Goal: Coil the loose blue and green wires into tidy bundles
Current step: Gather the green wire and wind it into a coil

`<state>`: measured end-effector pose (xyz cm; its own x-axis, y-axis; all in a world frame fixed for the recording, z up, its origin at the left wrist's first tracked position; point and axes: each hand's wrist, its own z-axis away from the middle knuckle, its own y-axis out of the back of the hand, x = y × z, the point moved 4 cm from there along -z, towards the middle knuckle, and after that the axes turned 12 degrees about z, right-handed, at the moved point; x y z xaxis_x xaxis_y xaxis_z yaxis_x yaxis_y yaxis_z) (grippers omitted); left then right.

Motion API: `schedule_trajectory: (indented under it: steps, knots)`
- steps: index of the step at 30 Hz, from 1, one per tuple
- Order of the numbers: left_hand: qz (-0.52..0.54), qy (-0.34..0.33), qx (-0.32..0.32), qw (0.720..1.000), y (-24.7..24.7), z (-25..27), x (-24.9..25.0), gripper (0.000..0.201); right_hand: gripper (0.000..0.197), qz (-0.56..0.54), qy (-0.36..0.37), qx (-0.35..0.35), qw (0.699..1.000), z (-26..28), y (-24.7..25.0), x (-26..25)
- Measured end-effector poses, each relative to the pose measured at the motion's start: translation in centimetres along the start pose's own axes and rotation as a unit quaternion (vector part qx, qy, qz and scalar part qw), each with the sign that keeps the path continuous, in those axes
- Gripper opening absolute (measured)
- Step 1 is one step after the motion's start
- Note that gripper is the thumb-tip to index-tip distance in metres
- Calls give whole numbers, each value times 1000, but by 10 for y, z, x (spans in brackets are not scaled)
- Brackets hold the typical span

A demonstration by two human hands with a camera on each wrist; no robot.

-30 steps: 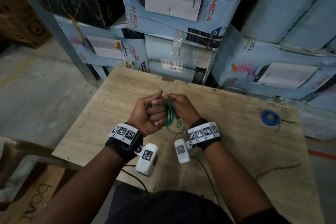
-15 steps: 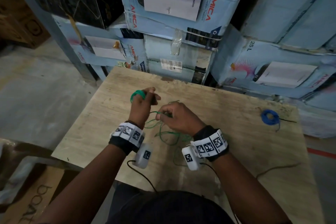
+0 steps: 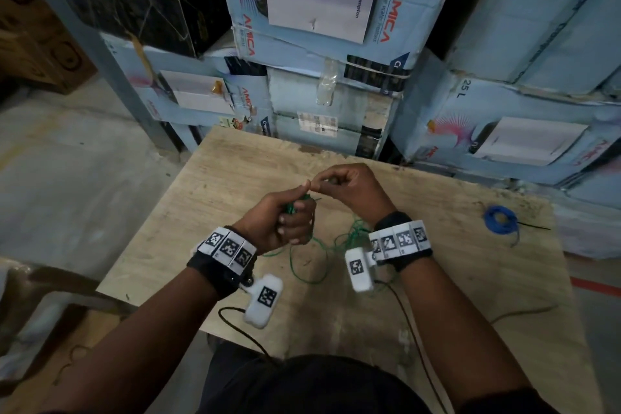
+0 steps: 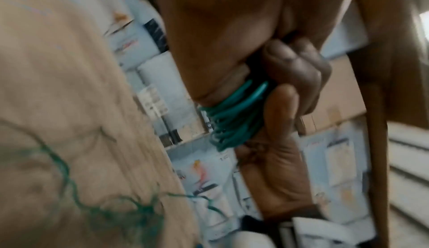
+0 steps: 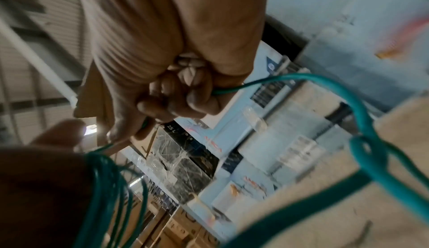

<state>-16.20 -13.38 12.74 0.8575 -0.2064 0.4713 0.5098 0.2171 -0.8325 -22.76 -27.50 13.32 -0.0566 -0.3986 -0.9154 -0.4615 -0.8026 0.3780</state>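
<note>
My left hand (image 3: pixel 289 212) is fisted over the middle of the wooden table (image 3: pixel 470 279), with several turns of green wire (image 4: pixel 234 121) wound round its fingers. My right hand (image 3: pixel 339 183) is just beyond it and pinches the running strand of the green wire (image 5: pixel 232 89) between thumb and fingers. The slack green wire (image 3: pixel 312 259) trails in loose loops on the table between my wrists. A coiled blue wire (image 3: pixel 499 219) lies alone near the table's far right corner.
Stacked pale blue cartons (image 3: pixel 322 10) rise right behind the table's far edge. A metal rack post (image 3: pixel 111 70) stands at the left, with bare concrete floor (image 3: pixel 67 195) beside it. Black sensor cables (image 3: pixel 413 329) run from my wrists toward my body.
My left hand came back from the far left toward the centre. My right hand lifted from the table and moved forward, carrying the strand over the left fist.
</note>
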Motion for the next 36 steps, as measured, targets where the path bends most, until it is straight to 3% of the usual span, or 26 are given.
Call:
schedule_trajectory:
  steps: [3,6,11,17,21,24,27,28,29,32,36]
  knots:
    - [148,-57,-34,987,0,0,2,43,16,-17,-34,-19,999,3,-32,18]
    - [192,-141,-16,971,5,0,6,42,22,43,-65,-57,995,15,-51,26]
    - [208,-243,57,946,9,2,18,36,33,152,-43,-140,977,41,-70,20]
    - [186,-331,187,906,43,-11,26,33,22,215,1,-137,967,42,-60,7]
    - [-34,-392,315,864,60,-9,34,30,19,213,-6,-130,968,39,-44,-2]
    - [-290,-370,331,818,58,-3,39,32,19,241,16,-116,964,37,-35,-10]
    - [-564,-356,275,693,32,-2,28,30,15,253,40,-82,963,35,-26,-20]
    - [-608,-342,252,671,26,-3,23,28,13,255,48,-70,963,33,-21,-23]
    - [-616,-319,237,680,22,-2,21,29,10,254,53,-64,964,31,-16,-25]
    - [-526,-232,218,789,22,-2,18,51,5,257,53,-59,963,25,-4,-21]
    - [-379,-124,166,902,16,0,10,65,12,221,51,-17,974,18,7,-17]
